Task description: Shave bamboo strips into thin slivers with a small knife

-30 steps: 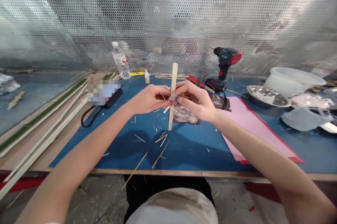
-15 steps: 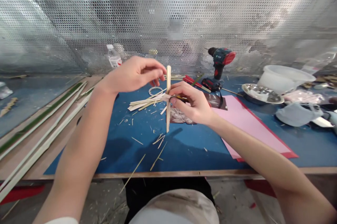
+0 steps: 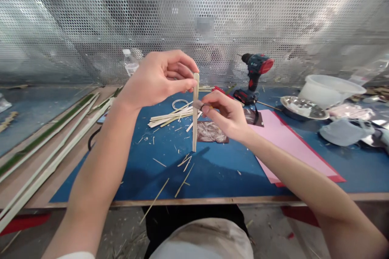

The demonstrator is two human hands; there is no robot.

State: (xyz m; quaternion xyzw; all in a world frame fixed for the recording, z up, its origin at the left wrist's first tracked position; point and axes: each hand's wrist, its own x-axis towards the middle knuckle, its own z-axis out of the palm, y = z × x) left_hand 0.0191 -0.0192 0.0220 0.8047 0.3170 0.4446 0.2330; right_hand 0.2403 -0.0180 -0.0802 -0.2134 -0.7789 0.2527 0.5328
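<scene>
Bamboo strip (image 3: 195, 113) is held upright in the air above the blue mat (image 3: 121, 182) on the table, near the middle of the scene, its lower end hanging free.

Long green-skinned bamboo lengths (image 3: 45, 145) are laid along the table's left side, and a plastic water bottle (image 3: 130, 62) stands far left, partly hidden behind the left hand (image 3: 158, 78). The strip's upper part is gripped by that hand between thumb and fingers. Just left of the strip, a pile of thin bamboo slivers (image 3: 172, 116) is lying on the mat, with a clear ring (image 3: 179, 104) beyond it. Loose splinters are scattered nearer the table edge.

The hands are close together but not touching, both on the strip. A small grey wrap (image 3: 197, 105) on the strip is pinched by the right hand (image 3: 226, 117); its exact form is too small to tell.

Below that hand, a dark sheet with pale shreds (image 3: 211, 132) is lying on the mat. Further right are a cordless drill (image 3: 255, 68), a pink sheet (image 3: 291, 141), a metal dish (image 3: 304, 107), a white plastic tub (image 3: 331, 90) and a grey cloth item (image 3: 343, 133).
</scene>
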